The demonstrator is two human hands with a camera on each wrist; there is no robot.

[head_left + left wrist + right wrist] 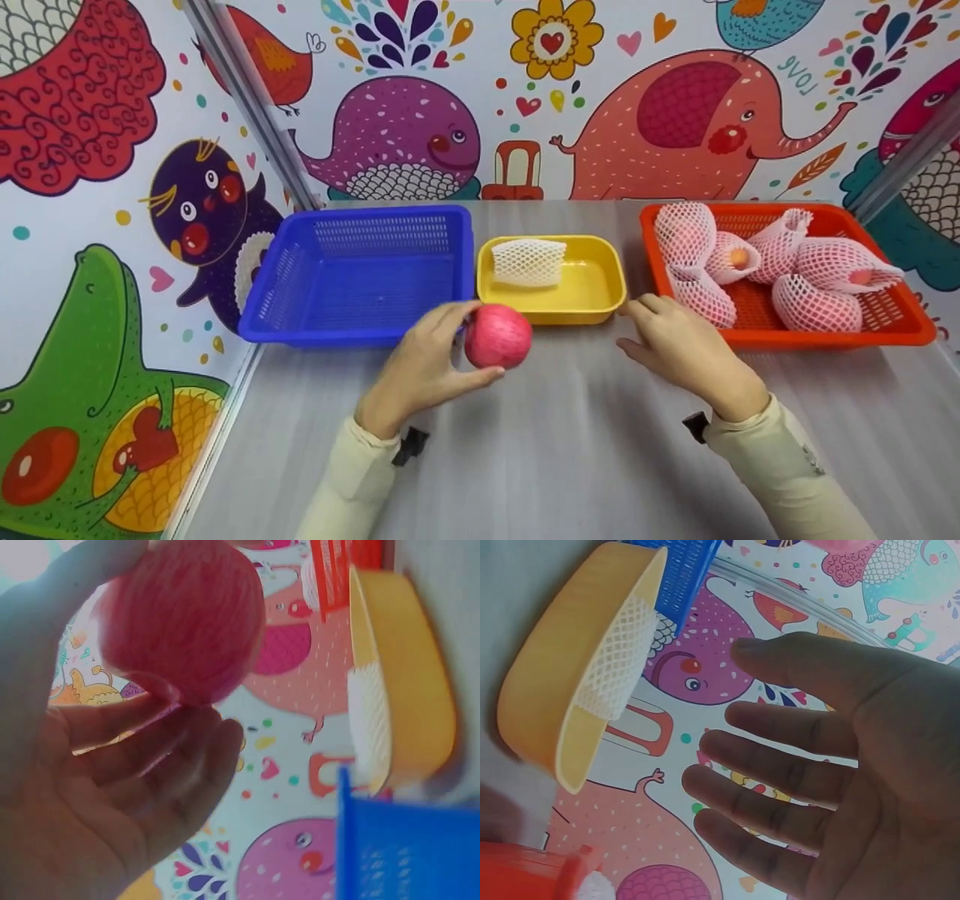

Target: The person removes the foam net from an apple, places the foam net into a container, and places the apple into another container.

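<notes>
A red apple is held in my left hand, between thumb and fingertips, above the table in front of the yellow tray. The left wrist view shows the apple bare, with the left hand's fingers under and around it. My right hand hovers between the yellow tray and the red basket. In the right wrist view that hand holds nothing, its fingers spread. A white foam net sleeve lies in the yellow tray, on its left side.
A blue basket with nothing visible in it stands at the left. On the right, a red basket holds several fruits in foam nets. Printed walls close off the back and left of the grey table.
</notes>
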